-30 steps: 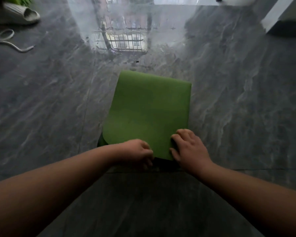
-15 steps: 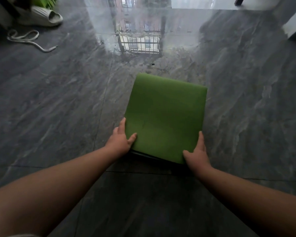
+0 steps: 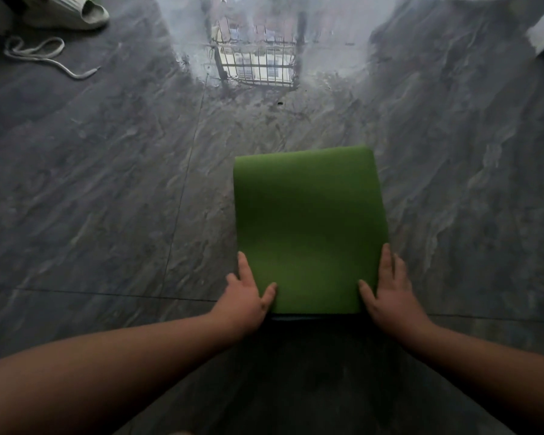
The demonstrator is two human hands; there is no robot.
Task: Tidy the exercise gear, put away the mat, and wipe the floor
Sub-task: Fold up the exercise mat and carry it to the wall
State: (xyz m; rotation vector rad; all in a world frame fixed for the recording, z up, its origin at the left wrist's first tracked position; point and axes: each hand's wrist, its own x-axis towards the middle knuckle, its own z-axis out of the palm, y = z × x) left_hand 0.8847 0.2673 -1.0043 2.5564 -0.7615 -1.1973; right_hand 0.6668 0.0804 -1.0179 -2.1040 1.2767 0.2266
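Only one view was given, taken from a camera worn on the head. It was pointed forward and steeply down at the floor (image 3: 107, 183), so that the tiles were seen from above and at a slant. The two forearms were seen entering from the bottom edge, and the left hand (image 3: 244, 298) and right hand (image 3: 390, 296) were found low in the picture, close to the camera. The mat (image 3: 308, 227) was placed a little right of the centre. The far floor, with a slipper (image 3: 76, 14) and a cord (image 3: 41, 56), was caught in the top left corner. Straight lines near the edges were bent by the wide lens. No second view was given, so no part was shared.
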